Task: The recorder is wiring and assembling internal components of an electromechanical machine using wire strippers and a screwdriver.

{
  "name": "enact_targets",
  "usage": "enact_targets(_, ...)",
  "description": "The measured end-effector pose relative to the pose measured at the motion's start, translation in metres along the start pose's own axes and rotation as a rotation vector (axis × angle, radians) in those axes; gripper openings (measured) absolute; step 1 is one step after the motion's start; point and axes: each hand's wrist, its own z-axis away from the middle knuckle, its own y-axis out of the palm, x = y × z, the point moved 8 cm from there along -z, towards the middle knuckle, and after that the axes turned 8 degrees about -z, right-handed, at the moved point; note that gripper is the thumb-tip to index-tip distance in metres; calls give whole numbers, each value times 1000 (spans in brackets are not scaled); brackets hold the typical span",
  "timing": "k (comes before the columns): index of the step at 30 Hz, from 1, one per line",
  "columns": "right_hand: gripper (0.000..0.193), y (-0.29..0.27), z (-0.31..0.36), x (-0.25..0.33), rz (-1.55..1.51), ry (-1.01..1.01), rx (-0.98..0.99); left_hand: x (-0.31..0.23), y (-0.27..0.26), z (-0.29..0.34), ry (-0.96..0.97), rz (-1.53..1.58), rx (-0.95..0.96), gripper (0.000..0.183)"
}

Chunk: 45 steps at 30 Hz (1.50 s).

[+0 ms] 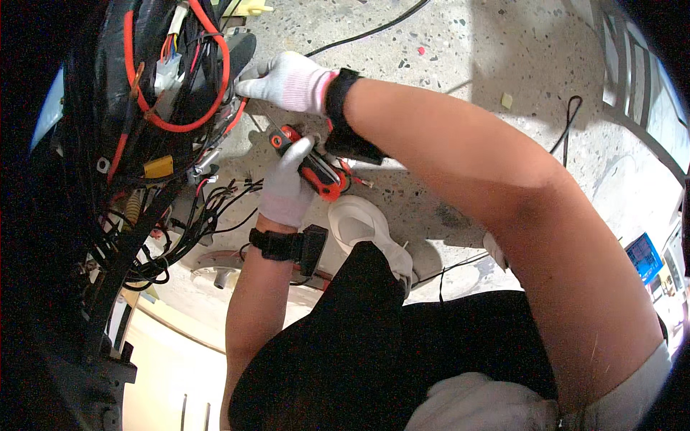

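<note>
My left hand (286, 179), in a white glove, wraps round a red and black folding hex key set (313, 165). A thin metal key sticks out of its far end toward the wiring. Above it, my right hand (287, 80), also gloved, has its fingers pinched together at the right edge of a dark machine frame. What lies between those fingertips is hidden. Just below them runs a short piece of orange cable (234, 119). A thicker orange cable (227, 68) loops over the frame to the left, around a white connector (169, 72) with coloured wires.
Black cables (208, 219) hang loose below the frame, near a yellow part (159, 167). My white shoe (359, 219) stands on the speckled floor (402, 65) close to my left hand. More black cable (366, 32) lies on the floor. A blue screen (644, 258) shows far right.
</note>
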Motion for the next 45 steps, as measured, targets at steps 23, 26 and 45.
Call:
enact_targets(23, 77, -61, 91, -27, 176, 190, 309, -48, 39, -38, 113, 222, -13, 51)
enact_targets(26, 77, -65, 92, -26, 159, 201, 290, -48, 41, -40, 108, 217, 9, 54)
enact_targets(45, 76, -58, 101, -63, -63, 610, 409, -51, 51, -42, 91, 254, 85, 51)
